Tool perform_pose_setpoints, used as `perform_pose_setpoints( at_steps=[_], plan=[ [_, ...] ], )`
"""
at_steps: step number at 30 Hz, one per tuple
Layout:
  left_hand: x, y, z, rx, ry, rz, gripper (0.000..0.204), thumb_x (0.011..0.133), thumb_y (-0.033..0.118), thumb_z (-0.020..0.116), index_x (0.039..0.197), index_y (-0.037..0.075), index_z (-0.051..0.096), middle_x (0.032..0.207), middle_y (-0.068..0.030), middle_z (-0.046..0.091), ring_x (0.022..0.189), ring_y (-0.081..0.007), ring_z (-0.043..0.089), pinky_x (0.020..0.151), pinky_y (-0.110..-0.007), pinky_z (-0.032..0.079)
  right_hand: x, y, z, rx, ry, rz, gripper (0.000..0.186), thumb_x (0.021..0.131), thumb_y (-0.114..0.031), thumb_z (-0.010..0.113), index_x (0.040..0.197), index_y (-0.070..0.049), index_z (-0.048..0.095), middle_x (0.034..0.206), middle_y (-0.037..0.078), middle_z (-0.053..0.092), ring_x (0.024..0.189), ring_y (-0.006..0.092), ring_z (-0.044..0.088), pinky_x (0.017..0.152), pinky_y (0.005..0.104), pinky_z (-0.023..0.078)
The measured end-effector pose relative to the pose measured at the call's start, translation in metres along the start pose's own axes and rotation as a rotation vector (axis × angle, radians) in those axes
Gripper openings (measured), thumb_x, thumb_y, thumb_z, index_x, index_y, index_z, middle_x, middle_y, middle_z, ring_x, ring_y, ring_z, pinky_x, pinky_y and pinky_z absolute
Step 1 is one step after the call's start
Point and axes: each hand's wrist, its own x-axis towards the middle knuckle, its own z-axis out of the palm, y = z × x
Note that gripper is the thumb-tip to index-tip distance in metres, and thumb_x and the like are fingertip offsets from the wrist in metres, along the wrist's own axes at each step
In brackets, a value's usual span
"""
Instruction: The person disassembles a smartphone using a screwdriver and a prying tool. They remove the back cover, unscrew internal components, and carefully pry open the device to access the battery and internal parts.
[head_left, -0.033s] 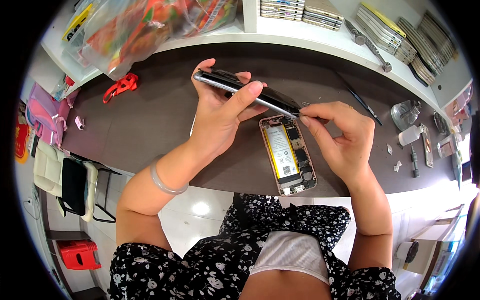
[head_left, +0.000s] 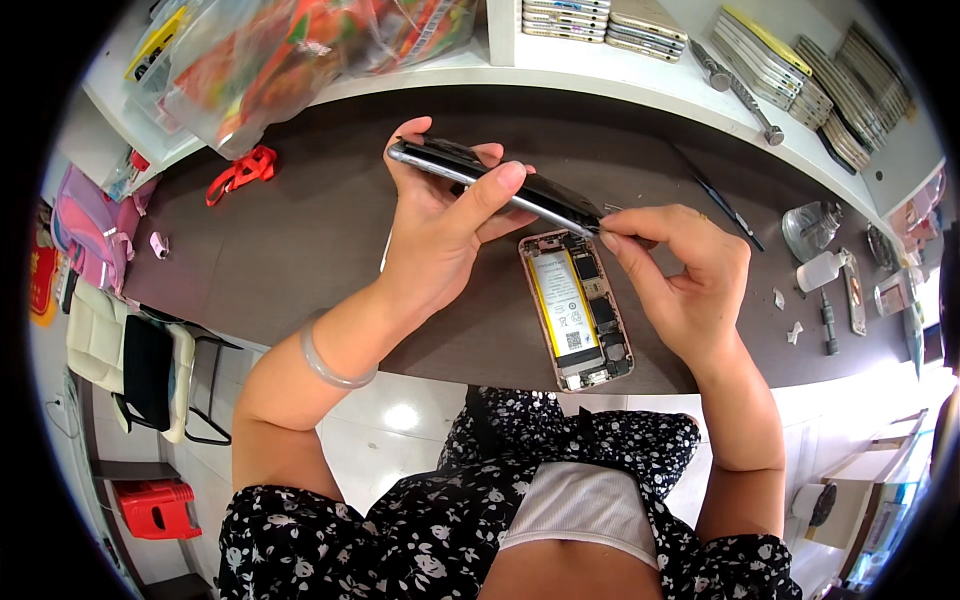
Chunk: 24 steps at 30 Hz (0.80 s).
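Note:
My left hand point(head_left: 432, 225) is wrapped round a dark phone point(head_left: 548, 207) with a silvery edge, held above the desk and tilted down to the right. Thumb and fingers grip it from both sides. At the phone's lower right end, the fingertips of my right hand point(head_left: 690, 270) are pinched together against its corner; whether they also hold something tiny is hidden. Below, an opened phone point(head_left: 603, 312) with a pinkish frame lies on the desk, its insides facing up. A white battery point(head_left: 566, 300) with a yellow edge fills its left part.
On the dark desk point(head_left: 300, 270), a red strap point(head_left: 242, 175) lies at the left. Tweezers point(head_left: 728, 205), a glass bottle point(head_left: 810, 230), a white plastic bottle point(head_left: 822, 270) and a small screwdriver point(head_left: 829, 323) lie right. Stacked phones point(head_left: 565, 18) and bagged goods point(head_left: 290, 70) occupy the white shelf.

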Motion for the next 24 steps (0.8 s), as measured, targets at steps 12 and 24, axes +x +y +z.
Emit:
perform_pose_setpoints(
  at_steps=[12, 24],
  plan=[
    [-0.0011, -0.003, 0.0005, 0.002, -0.069, 0.111, 0.078, 0.077, -0.003, 0.067, 0.126, 0.027, 0.015, 0.116, -0.0113, 0.039, 0.106, -0.0267, 0.053, 0.081, -0.044, 0.055, -0.0001, -0.0061, -0.0024, -0.027, 0.0, -0.033, 0.015, 0.068, 0.001, 0.07, 0.082, -0.005, 0.068, 0.074, 0.01, 0.066, 0.063, 0.0227, 0.063, 0.058, 0.0278, 0.048],
    [-0.0029, -0.0059, 0.0028, 0.018, -0.063, 0.148, 0.08, 0.075, -0.006, 0.067, 0.127, 0.026, 0.014, 0.116, -0.0117, 0.041, 0.106, -0.0275, 0.054, 0.081, -0.042, 0.056, -0.0025, -0.0083, 0.0037, -0.034, 0.046, -0.02, 0.015, 0.067, 0.001, 0.071, 0.08, -0.005, 0.068, 0.073, 0.008, 0.066, 0.061, 0.0222, 0.063, 0.056, 0.0289, 0.048]
  ],
)
